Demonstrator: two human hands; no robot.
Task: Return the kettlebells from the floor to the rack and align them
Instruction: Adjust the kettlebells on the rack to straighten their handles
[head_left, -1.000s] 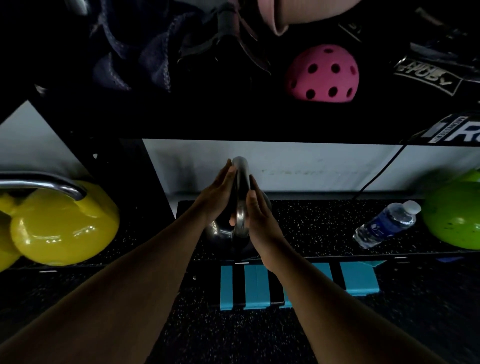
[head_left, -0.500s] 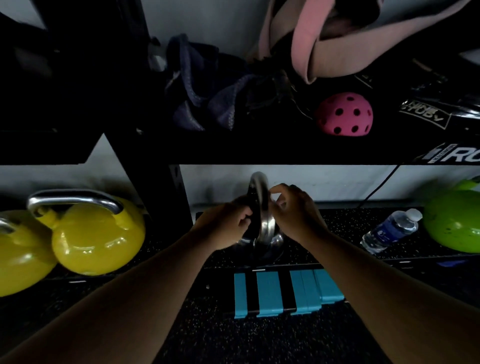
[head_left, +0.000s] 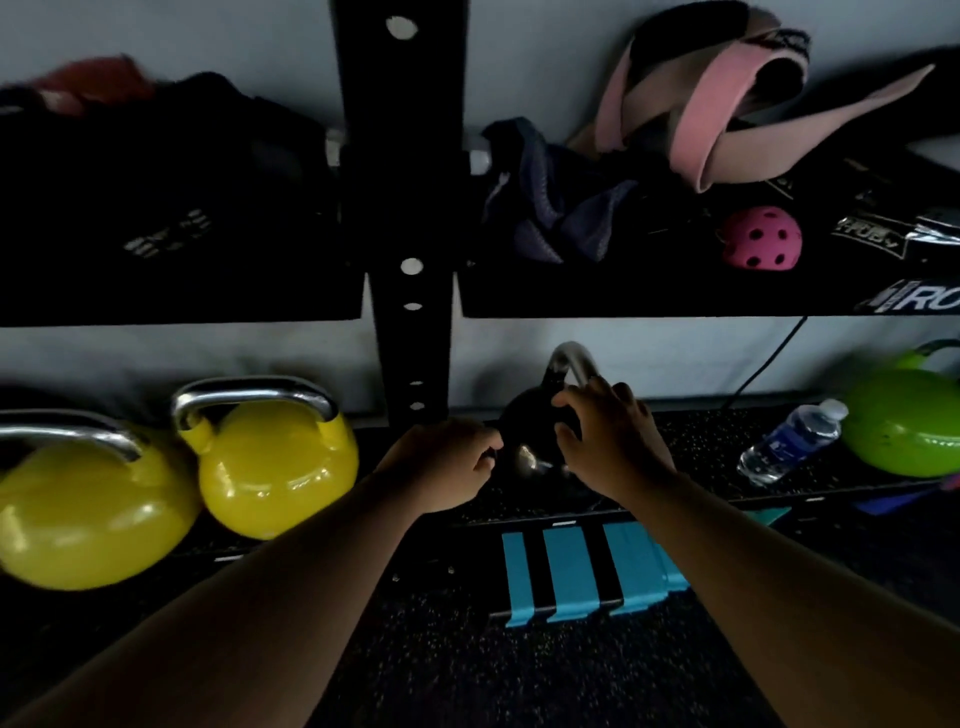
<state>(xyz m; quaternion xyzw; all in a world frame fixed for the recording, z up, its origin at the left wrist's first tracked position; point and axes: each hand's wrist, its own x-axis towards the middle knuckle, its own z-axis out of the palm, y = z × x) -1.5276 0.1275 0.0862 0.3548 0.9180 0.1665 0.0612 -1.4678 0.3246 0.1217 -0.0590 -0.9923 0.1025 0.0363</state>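
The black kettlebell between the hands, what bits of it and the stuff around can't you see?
Head view, the only one:
- Black kettlebell with steel handle: sides covered by the left hand and right hand; dim light swallows its outline.
- Green kettlebell: cut off by the right edge.
- Outer yellow kettlebell: cut off by the left edge, blurred.
- Clear plastic water bottle: label too small to read.

We can read only white letters "RO" (head_left: 932, 300), cut off by the picture's right edge, on the front of the upper shelf (head_left: 649, 296); a white-lettered label (head_left: 870, 238) beside the pink ball (head_left: 761, 238) and the bottle's label (head_left: 779, 446) are too blurred for us
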